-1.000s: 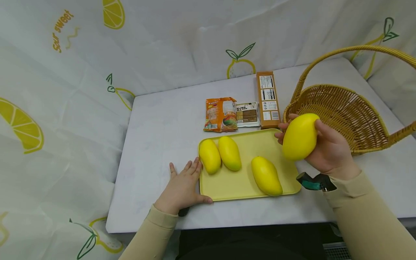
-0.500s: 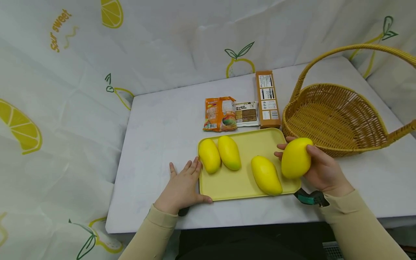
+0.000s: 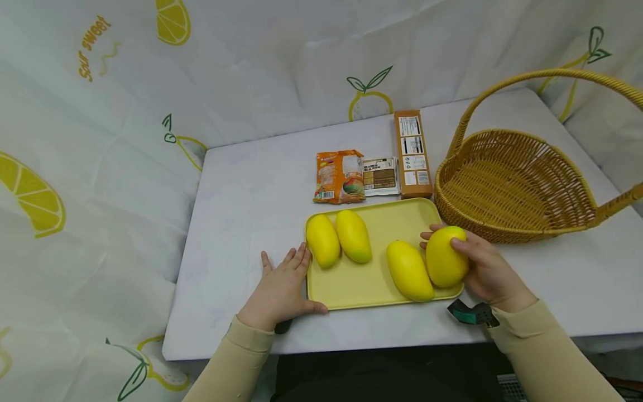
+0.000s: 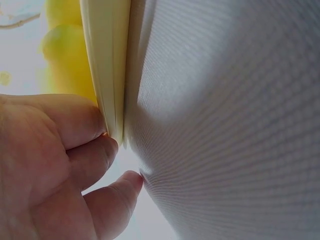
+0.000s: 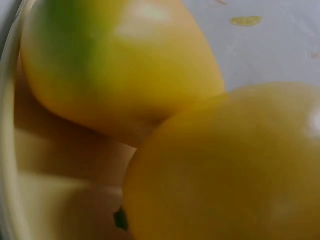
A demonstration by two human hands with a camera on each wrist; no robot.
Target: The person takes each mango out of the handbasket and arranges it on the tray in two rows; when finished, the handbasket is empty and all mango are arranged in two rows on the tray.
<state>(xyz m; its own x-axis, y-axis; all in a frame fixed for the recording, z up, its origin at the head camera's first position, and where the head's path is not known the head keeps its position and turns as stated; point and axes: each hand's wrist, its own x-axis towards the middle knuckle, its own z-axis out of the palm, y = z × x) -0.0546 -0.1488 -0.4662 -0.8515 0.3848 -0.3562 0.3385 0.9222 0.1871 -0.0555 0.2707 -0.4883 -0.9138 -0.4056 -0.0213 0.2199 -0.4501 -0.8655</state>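
My right hand (image 3: 489,273) grips a yellow mango (image 3: 446,259) at the right end of a pale yellow tray (image 3: 361,287), with the thumb on the near side and fingertips showing beyond it. Close beside it on the tray lies another mango (image 3: 409,272). Two more mangoes, a left one (image 3: 323,241) and its neighbour (image 3: 354,237), lie side by side at the tray's left end. My left hand (image 3: 278,290), fingers spread, touches the tray's left edge; in the left wrist view fingertips meet the tray wall (image 4: 107,60). Two mangoes fill the right wrist view, where the hand is hidden.
A wicker basket (image 3: 502,192) with a tall handle stands right of the tray. Behind the tray lie an orange snack bag (image 3: 339,176), a small flat packet (image 3: 380,176) and a long brown box (image 3: 414,153). The white table's front edge runs close below the tray.
My right hand has come down and toward me from beside the basket, bringing the mango to the tray's right end next to another mango. The left hand has stayed at the tray edge.
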